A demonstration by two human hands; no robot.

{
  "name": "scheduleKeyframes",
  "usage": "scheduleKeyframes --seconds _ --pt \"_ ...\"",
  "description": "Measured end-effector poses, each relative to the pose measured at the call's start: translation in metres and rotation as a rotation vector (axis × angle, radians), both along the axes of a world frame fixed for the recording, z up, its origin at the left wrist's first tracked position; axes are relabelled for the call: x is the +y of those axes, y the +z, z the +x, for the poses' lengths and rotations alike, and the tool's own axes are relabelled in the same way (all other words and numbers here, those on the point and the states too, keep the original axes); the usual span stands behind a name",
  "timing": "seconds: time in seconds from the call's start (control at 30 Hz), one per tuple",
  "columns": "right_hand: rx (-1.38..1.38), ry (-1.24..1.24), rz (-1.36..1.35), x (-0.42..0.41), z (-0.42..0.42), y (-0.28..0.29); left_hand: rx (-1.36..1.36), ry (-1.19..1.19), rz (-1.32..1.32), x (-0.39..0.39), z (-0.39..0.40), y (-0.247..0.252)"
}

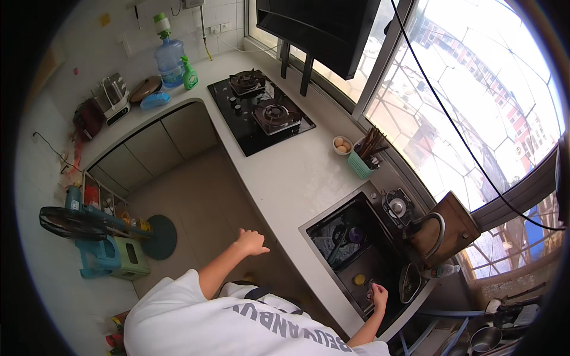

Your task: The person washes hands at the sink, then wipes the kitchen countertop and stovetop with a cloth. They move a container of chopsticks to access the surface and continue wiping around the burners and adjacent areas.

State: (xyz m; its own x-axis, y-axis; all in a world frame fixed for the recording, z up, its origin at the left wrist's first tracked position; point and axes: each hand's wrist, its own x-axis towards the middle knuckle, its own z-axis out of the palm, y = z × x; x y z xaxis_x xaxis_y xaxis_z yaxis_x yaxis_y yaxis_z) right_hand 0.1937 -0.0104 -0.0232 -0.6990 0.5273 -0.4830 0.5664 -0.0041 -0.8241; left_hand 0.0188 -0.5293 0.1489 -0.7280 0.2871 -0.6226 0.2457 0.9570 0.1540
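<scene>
My right hand (379, 295) is over the near end of the dark kitchen sink (352, 307), its fingers at a small crumpled dark item (370, 291) whose kind I cannot make out; whether they grip it is unclear. Beside it on the sink floor lies a round yellow thing (359, 279). The sink's far part holds water and a dark utensil with a purple part (355, 235). My left hand (252, 243) hangs over the floor, left of the counter edge, with its thumb apart and nothing seen in it.
On the white counter (294, 178) stand a gas hob (262, 111), a bowl of eggs (342, 145) and a green basket of chopsticks (361, 164). A curved faucet (438, 236) and a wooden board (449, 227) are behind the sink. A fan (73, 222) and plastic stools (129, 258) stand left.
</scene>
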Motion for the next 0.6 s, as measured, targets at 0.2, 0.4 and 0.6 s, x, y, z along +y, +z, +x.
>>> scheduleKeyframes --seconds 0.2,0.4,0.6 --pt "0.399 -0.116 -0.674 -0.178 -0.158 -0.012 0.232 0.532 0.319 -0.203 0.040 0.015" --pt "0.325 0.444 -0.837 -0.484 -0.252 0.122 0.035 0.842 0.797 -0.248 0.037 0.023" --pt "0.666 1.048 -0.610 -0.610 -0.257 0.213 -0.055 1.192 1.751 -0.226 0.005 0.041"
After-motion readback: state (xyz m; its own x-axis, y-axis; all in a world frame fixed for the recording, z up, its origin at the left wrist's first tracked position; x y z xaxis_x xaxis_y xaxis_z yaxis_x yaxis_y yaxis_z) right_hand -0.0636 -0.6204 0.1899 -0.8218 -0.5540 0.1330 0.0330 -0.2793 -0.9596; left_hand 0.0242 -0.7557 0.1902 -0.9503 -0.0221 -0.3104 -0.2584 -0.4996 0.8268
